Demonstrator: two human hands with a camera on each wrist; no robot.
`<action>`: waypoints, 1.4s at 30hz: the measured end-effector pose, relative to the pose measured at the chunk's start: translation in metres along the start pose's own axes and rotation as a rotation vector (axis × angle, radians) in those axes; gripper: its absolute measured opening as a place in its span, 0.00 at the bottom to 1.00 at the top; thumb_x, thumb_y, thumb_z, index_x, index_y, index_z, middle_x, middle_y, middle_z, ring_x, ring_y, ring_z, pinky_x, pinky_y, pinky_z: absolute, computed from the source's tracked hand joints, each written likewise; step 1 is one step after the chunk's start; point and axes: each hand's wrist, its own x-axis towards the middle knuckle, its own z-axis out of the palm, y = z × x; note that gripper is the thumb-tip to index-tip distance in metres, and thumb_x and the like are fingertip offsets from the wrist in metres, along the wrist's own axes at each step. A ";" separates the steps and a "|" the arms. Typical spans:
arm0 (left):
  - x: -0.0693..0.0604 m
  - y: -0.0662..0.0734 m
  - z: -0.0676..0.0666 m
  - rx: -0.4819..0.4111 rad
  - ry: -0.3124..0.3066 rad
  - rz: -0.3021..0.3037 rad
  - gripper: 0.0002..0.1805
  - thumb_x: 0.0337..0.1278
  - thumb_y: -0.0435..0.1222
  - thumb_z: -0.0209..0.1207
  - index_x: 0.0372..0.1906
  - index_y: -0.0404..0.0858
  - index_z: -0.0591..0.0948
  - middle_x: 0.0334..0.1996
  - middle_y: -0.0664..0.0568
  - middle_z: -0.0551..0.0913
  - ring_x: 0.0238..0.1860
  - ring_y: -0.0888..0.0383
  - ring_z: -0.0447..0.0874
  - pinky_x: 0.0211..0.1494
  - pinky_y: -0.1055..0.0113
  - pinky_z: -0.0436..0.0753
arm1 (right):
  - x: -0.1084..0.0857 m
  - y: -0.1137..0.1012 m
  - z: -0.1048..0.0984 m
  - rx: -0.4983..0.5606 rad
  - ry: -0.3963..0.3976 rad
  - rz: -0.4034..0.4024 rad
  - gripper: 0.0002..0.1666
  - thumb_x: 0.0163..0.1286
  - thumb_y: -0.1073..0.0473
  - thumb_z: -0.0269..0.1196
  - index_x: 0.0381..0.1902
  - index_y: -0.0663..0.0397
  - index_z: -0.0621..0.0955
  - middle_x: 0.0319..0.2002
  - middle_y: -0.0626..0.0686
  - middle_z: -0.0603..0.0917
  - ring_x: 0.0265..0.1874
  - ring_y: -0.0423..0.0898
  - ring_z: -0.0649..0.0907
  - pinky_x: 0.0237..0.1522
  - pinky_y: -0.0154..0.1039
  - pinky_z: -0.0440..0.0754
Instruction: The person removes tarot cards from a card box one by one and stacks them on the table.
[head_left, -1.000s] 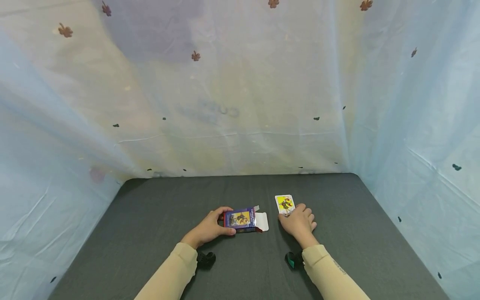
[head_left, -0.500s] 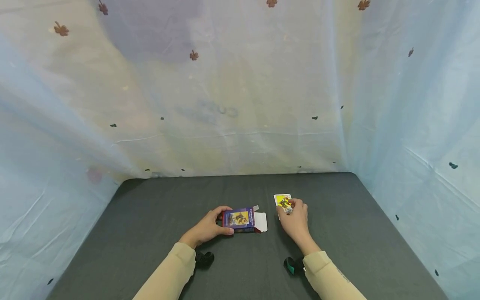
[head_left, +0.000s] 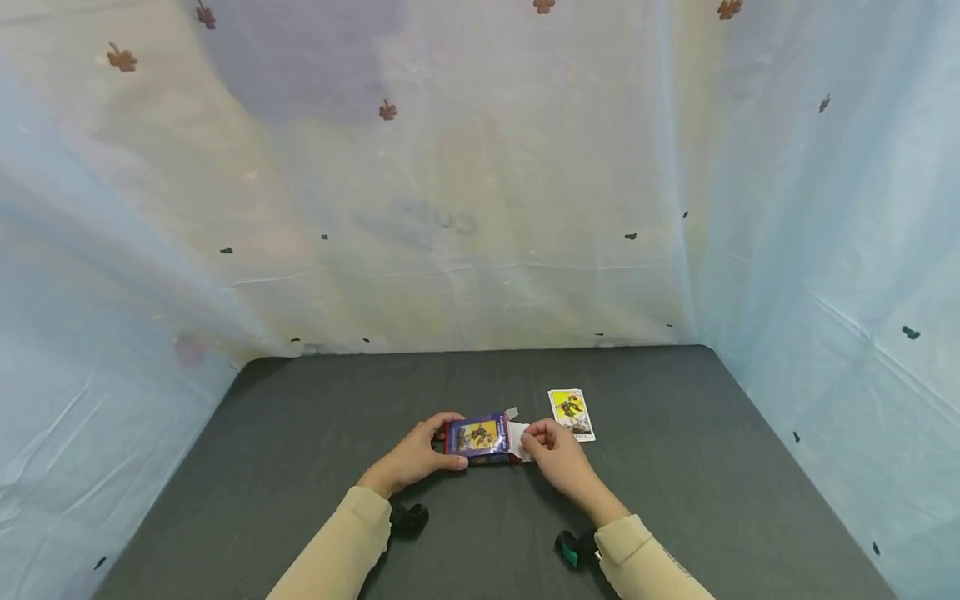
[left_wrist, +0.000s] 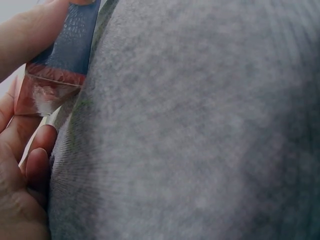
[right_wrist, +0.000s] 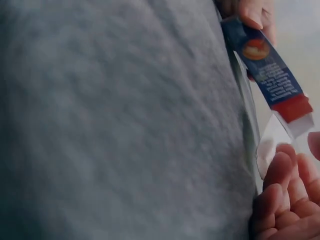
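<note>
A purple-blue playing card box (head_left: 477,435) with a yellow picture lies on the dark table in the head view, its right end open. My left hand (head_left: 416,454) grips its left end between thumb and fingers. In the left wrist view, the thumb and fingers hold the box's closed end (left_wrist: 52,90). My right hand (head_left: 558,458) is at the white end flap (head_left: 517,437), covering part of it. The right wrist view has loosely bent fingers beside the flap, with the thumb apart from them. Behind this hand lies a small stack of playing cards (head_left: 572,412), yellow picture upward.
A dark grey cloth covers the table (head_left: 337,400). Pale patterned sheeting (head_left: 480,208) hangs behind the table and along both sides. Black wrist straps (head_left: 408,521) show under the beige sleeves (head_left: 330,542).
My right hand has left the cards and moved left to the box's open flap. The card stack stays on the table, now fully uncovered. My left hand keeps its grip on the box.
</note>
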 end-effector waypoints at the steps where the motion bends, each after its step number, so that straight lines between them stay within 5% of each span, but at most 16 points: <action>1: 0.000 0.000 0.000 0.002 -0.002 0.000 0.39 0.43 0.49 0.74 0.64 0.54 0.70 0.52 0.49 0.71 0.51 0.51 0.68 0.54 0.52 0.69 | 0.000 0.001 0.000 0.000 -0.015 0.005 0.07 0.71 0.59 0.61 0.38 0.59 0.79 0.27 0.51 0.80 0.26 0.43 0.77 0.28 0.35 0.74; 8: -0.001 -0.001 0.001 0.002 -0.014 0.037 0.38 0.45 0.46 0.74 0.65 0.53 0.70 0.51 0.50 0.72 0.49 0.52 0.69 0.51 0.55 0.70 | 0.001 -0.002 -0.003 -0.028 -0.157 0.058 0.12 0.72 0.53 0.60 0.42 0.58 0.78 0.30 0.49 0.82 0.30 0.44 0.79 0.33 0.39 0.76; 16: 0.001 -0.005 0.000 0.030 0.001 0.018 0.39 0.41 0.51 0.74 0.62 0.60 0.71 0.51 0.51 0.70 0.50 0.51 0.66 0.52 0.53 0.69 | 0.010 -0.011 -0.003 -0.089 -0.229 0.111 0.13 0.67 0.52 0.64 0.35 0.58 0.77 0.25 0.49 0.80 0.22 0.43 0.74 0.26 0.38 0.70; 23: 0.000 -0.002 0.001 0.047 -0.002 0.009 0.38 0.40 0.52 0.74 0.61 0.60 0.72 0.50 0.51 0.71 0.50 0.51 0.66 0.53 0.51 0.68 | 0.013 -0.014 0.003 -0.110 -0.203 0.115 0.10 0.64 0.61 0.65 0.32 0.59 0.75 0.23 0.49 0.77 0.21 0.42 0.71 0.24 0.37 0.67; 42: 0.001 -0.002 0.001 -0.005 -0.022 0.035 0.39 0.44 0.47 0.74 0.64 0.52 0.70 0.51 0.49 0.72 0.48 0.52 0.69 0.50 0.55 0.70 | 0.011 -0.018 0.009 -0.172 -0.160 0.162 0.07 0.63 0.63 0.62 0.25 0.57 0.78 0.21 0.48 0.75 0.19 0.42 0.70 0.21 0.36 0.66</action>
